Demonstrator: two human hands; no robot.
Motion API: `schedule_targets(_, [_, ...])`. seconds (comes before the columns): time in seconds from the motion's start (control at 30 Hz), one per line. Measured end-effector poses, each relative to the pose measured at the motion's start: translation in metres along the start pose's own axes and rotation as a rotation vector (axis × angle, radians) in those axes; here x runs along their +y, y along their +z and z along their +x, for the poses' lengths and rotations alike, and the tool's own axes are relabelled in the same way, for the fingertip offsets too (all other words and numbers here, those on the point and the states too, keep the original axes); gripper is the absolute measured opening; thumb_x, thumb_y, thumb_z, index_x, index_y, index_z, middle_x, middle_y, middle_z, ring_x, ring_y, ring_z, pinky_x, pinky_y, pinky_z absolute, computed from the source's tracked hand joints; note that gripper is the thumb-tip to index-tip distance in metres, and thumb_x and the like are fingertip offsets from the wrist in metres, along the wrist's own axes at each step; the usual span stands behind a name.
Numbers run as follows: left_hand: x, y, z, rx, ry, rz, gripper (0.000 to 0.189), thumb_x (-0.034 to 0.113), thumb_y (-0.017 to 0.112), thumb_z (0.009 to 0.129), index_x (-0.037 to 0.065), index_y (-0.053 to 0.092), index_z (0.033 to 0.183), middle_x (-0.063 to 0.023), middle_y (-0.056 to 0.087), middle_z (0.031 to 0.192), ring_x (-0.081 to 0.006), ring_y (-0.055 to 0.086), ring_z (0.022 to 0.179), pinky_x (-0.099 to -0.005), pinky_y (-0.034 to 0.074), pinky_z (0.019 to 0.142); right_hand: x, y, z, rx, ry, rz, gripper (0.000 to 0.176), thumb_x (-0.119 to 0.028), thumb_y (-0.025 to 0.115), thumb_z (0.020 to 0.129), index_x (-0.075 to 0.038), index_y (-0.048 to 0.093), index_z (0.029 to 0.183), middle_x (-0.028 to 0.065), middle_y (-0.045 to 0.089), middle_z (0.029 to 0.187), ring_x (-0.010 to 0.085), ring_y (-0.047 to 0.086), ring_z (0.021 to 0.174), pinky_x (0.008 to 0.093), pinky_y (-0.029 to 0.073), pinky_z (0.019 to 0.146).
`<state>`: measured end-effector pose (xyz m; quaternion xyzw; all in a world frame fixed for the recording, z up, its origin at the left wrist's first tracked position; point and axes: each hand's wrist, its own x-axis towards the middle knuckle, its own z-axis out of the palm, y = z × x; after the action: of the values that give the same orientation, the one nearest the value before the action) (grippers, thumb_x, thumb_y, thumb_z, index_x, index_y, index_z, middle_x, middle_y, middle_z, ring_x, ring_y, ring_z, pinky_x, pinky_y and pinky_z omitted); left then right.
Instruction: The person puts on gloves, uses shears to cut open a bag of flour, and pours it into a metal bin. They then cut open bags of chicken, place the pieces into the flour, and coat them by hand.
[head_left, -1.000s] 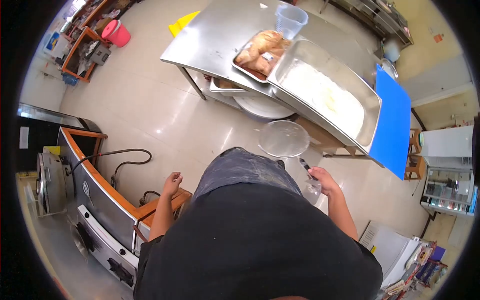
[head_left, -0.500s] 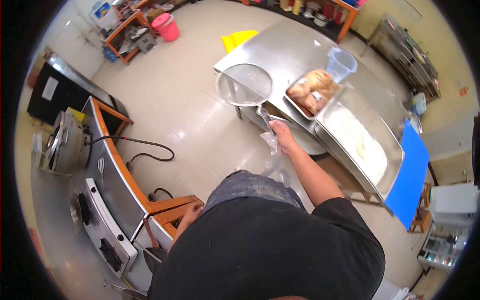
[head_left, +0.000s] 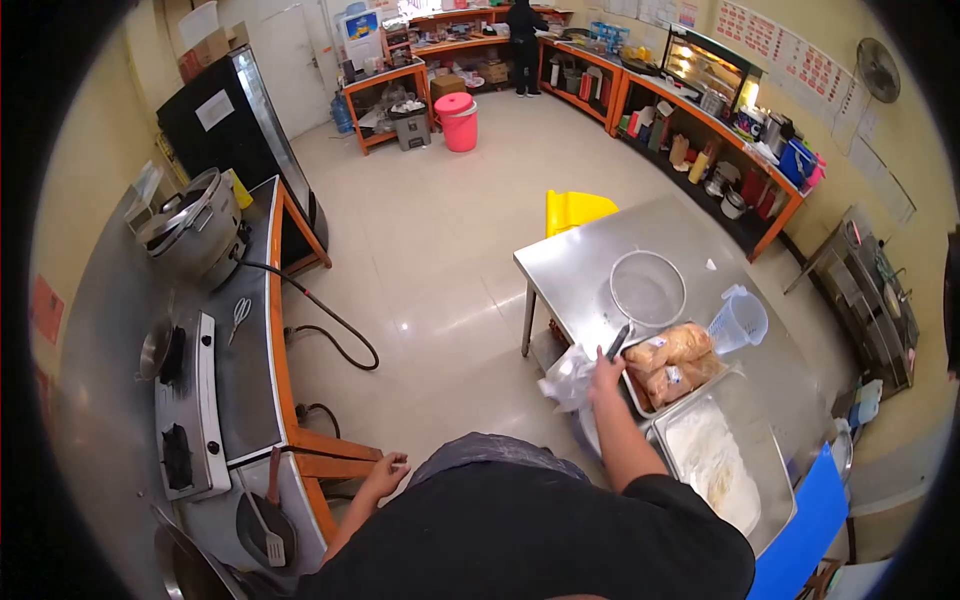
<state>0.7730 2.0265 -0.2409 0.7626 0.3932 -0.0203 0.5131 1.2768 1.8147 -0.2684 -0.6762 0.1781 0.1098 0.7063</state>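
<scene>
My right hand (head_left: 605, 374) is closed around the dark handle of a round mesh strainer (head_left: 648, 288). A crumpled clear plastic bag (head_left: 568, 378) hangs at the same hand; how it is gripped is hidden. The strainer's mesh is over the steel table (head_left: 560, 262), close to its top. Beside the hand, a metal tray (head_left: 640, 398) carries bagged orange-brown food (head_left: 672, 345). Just behind that stands a clear measuring jug (head_left: 740, 320). White powder (head_left: 712, 465) fills part of a long steel pan nearer me. My left hand (head_left: 385, 475) hangs by the orange counter frame, fingers loosely bent and holding nothing.
On my left, a counter bears a gas stove (head_left: 190, 410), a large pot (head_left: 195, 230) and a whisk (head_left: 240, 315). A frying pan (head_left: 255, 525) lies lower down. A yellow object (head_left: 578, 208) stands beyond the table. Far back, a person (head_left: 524, 45) stands at shelves.
My right hand has carried the strainer from beyond the table's edge to over its top, beside the food tray. The bag went with it. My view has tilted up, showing more room.
</scene>
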Motion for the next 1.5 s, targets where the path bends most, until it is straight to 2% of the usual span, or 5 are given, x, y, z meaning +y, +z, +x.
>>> schedule_targets(0.27, [0.242,0.041,0.102,0.197,0.793,0.147,0.056,0.029,0.069,0.087,0.005,0.048,0.133,-0.0186,0.061,0.115,-0.0254,0.060,0.111,-0.0366,0.048,0.093,-0.104,0.043,-0.120,-0.932,0.025,0.016,0.049,0.003,0.068,0.082,-0.004,0.049,0.127,0.0097,0.058,0.108,0.0182,0.057,0.097,0.0297,0.048,0.084])
schedule_targets(0.4, [0.324,0.055,0.127,-0.026,0.742,-0.221,0.040,0.023,0.066,0.091,0.002,0.051,0.122,-0.0125,0.065,0.099,-0.0193,0.065,0.095,-0.0325,0.051,0.084,-0.147,0.053,-0.128,-1.166,-0.279,-0.052,0.050,0.003,0.068,0.082,-0.003,0.048,0.128,0.0095,0.060,0.106,0.0162,0.058,0.096,0.0287,0.048,0.083])
schedule_targets(0.77, [0.363,0.001,0.192,-0.039,0.782,-0.155,0.031,0.020,0.051,0.099,-0.005,0.064,0.088,0.0002,0.058,0.068,-0.0069,0.051,0.067,-0.0248,0.042,0.061,-0.167,0.055,-0.108,-0.691,-0.367,-0.001,0.035,0.004,0.070,0.082,-0.001,0.056,0.113,0.0033,0.063,0.093,0.0090,0.061,0.083,0.0217,0.050,0.070])
schedule_targets(1.27, [0.368,-0.124,0.297,-0.094,0.709,-0.887,0.011,0.007,0.056,0.093,-0.002,0.063,0.091,-0.0110,0.068,0.106,-0.0151,0.063,0.091,-0.0293,0.049,0.086,-0.166,0.100,-0.163,-0.210,-0.278,0.373,0.026,-0.001,0.067,0.087,-0.004,0.054,0.110,0.0031,0.061,0.091,0.0114,0.059,0.079,0.0240,0.049,0.072])
schedule_targets(1.5, [0.352,-0.151,0.305,-0.444,0.891,-0.212,0.013,0.002,0.058,0.081,0.002,0.055,0.093,-0.0064,0.065,0.089,-0.0088,0.060,0.074,-0.0252,0.047,0.063,-0.162,0.104,-0.181,-0.021,-0.496,0.135,0.029,0.005,0.065,0.085,-0.002,0.053,0.111,0.0070,0.058,0.108,0.0144,0.060,0.100,0.0282,0.050,0.087])
